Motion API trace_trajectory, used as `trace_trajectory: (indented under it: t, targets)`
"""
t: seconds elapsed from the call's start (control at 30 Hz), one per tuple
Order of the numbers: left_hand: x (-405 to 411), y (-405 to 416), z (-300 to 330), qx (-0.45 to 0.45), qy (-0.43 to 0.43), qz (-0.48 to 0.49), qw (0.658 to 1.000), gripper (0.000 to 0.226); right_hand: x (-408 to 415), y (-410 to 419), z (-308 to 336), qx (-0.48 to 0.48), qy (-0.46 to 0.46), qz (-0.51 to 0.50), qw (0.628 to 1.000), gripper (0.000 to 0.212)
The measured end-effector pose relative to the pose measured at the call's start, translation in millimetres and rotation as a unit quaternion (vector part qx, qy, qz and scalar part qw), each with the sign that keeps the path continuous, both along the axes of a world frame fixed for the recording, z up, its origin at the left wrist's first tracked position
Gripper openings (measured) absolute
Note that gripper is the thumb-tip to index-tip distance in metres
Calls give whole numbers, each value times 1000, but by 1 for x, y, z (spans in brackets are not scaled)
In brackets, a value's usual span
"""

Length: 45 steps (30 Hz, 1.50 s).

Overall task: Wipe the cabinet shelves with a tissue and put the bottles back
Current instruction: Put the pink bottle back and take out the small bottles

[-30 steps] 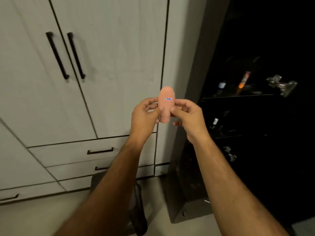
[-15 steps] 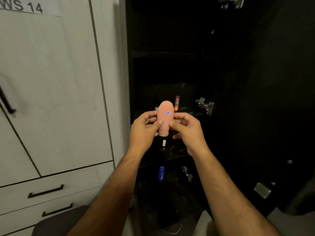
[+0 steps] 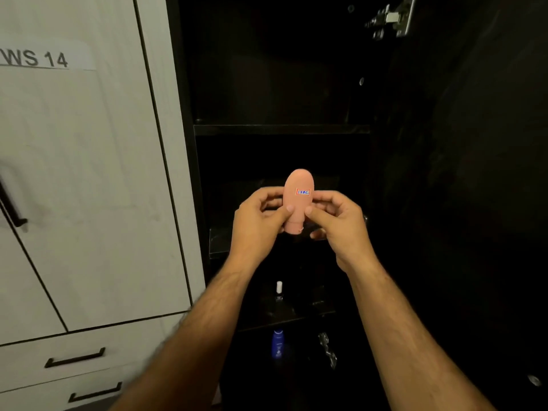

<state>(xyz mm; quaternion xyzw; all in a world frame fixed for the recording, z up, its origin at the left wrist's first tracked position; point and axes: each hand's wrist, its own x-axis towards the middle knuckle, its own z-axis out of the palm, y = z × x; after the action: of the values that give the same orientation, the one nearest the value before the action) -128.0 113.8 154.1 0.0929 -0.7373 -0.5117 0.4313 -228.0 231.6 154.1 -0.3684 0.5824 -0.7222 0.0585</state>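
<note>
dark open cabinet (image 3: 281, 130) ahead, black shelves stacked inside, pale wood-grain wardrobe door (image 3: 89, 173) at the left with a paper label reading "ws 14" (image 3: 38, 57). held up in front of the middle shelf's front edge: small peach-pink plastic bottle (image 3: 298, 200), rounded end up and cap end down, small blue and red label facing the camera. pinched on both sides, left hand (image 3: 258, 223) with thumb on the front and fingers curled behind, right hand (image 3: 338, 223) the same from the other side. probably gripped this way to keep it upright and steady before setting it in, not yet on any shelf. lower down, near the front edge of a lower shelf, a dark bottle with a white cap (image 3: 279, 292) standing upright; below that, a blue bottle (image 3: 278, 344), likely already returned. metal hinges (image 3: 391, 17) glinting at the cabinet's upper right edge. no tissue in sight, so wiping looks finished here, though darkness hides much.
</note>
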Motion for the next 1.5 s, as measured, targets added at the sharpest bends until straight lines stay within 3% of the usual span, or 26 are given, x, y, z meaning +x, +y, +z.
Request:
trace_trajectory:
  t: [0.53, 0.77, 1.13, 1.5]
  targets:
    - [-47, -39, 129, -94, 71, 0, 993, 25, -53, -37, 126, -47, 139, -13, 989, 22]
    - [-86, -69, 190, -136, 28, 16, 990, 25, -96, -65, 179, -19, 149, -26, 988, 24]
    - [-114, -111, 194, -133, -75, 111, 982, 26, -135, -118, 193, 103, 170, -23, 980, 21]
    - [-123, -108, 199, -115, -118, 138, 977, 22, -144, -124, 189, 104, 137, -13, 985, 22]
